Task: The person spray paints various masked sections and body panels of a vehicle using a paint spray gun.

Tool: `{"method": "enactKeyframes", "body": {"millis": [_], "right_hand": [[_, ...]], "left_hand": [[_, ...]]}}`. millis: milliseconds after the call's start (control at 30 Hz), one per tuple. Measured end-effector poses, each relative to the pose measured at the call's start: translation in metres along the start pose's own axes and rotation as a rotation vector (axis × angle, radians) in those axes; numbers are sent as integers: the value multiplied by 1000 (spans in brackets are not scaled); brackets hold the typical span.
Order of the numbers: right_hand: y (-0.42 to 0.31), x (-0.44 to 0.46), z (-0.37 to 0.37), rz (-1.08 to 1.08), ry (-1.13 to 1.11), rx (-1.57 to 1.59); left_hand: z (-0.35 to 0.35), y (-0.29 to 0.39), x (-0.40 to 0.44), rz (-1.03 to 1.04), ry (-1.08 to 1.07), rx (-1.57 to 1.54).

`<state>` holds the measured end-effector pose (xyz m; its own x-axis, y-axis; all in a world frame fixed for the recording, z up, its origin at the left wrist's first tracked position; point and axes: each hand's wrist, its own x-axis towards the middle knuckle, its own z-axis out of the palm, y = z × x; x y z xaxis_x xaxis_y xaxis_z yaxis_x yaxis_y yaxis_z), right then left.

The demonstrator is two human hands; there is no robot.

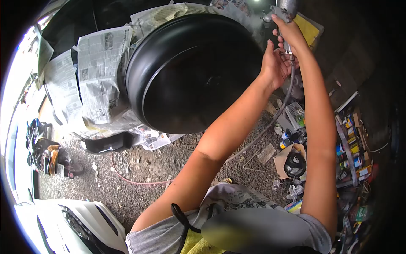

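Observation:
My right hand (289,36) is wrapped round the handle of a metal spray gun (281,15) at the top of the view. A grey hose (284,103) runs down from the gun's handle and passes behind my left forearm. Just below the gun, my left hand (277,70) is open, palm turned up, with its thumb raised and its fingers beside the hose. To the left of both hands is a large, round, glossy black spare wheel cover (203,80). Newspaper sheets (103,72) hang around the cover.
Paint cans (350,144) and other containers crowd the right side. A torn cardboard box (285,161) lies on the gravel floor (139,182). A thin pink hose (139,183) crosses the ground. At lower left is a white vehicle part (91,218); piled items (50,152) lie further left.

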<state>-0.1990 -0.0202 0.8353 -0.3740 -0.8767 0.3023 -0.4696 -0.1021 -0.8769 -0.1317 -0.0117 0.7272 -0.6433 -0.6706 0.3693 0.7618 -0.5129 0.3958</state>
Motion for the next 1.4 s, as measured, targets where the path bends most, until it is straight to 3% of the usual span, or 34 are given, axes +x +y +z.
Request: {"method": "enactKeyframes", "body": {"millis": [167, 200, 300, 333, 433, 600, 700, 767, 833, 1033, 1100, 1133, 1267, 1400], "right_hand": [[-35, 7, 46, 59, -144, -44], [-71, -35, 53, -35, -284, 176], [-102, -66, 99, -107, -143, 14], [-104, -63, 113, -26, -154, 22], [-125, -81, 152, -84, -245, -22], [-161, -142, 210, -309, -411, -109], [-153, -150, 268, -327, -566, -8], [-155, -182, 284, -393, -517, -79], [-147, -192, 312, -404, -679, -54], [-136, -263, 299, -365, -859, -148], [-135, -267, 285, -316, -829, -158], [-132, -263, 280, -326, -793, -159], [-122, -227, 247, -351, -677, -126], [-112, -181, 191, -334, -511, -74]], "left_hand": [[9, 52, -35, 145, -39, -85], [4, 61, -41, 159, -82, -69], [12, 93, -73, 232, -68, -23], [10, 103, -84, 254, -102, -60], [14, 129, -125, 334, -60, -87], [11, 163, -205, 436, -81, -73], [11, 179, -252, 506, -53, -34], [7, 183, -279, 584, 45, -45], [-8, 184, -306, 612, 22, -61], [-34, 163, -354, 630, 147, -114], [-33, 152, -353, 604, 123, -77], [-27, 146, -348, 611, 242, -111], [-11, 130, -307, 529, 15, -150], [5, 110, -258, 433, 23, -120]]}}
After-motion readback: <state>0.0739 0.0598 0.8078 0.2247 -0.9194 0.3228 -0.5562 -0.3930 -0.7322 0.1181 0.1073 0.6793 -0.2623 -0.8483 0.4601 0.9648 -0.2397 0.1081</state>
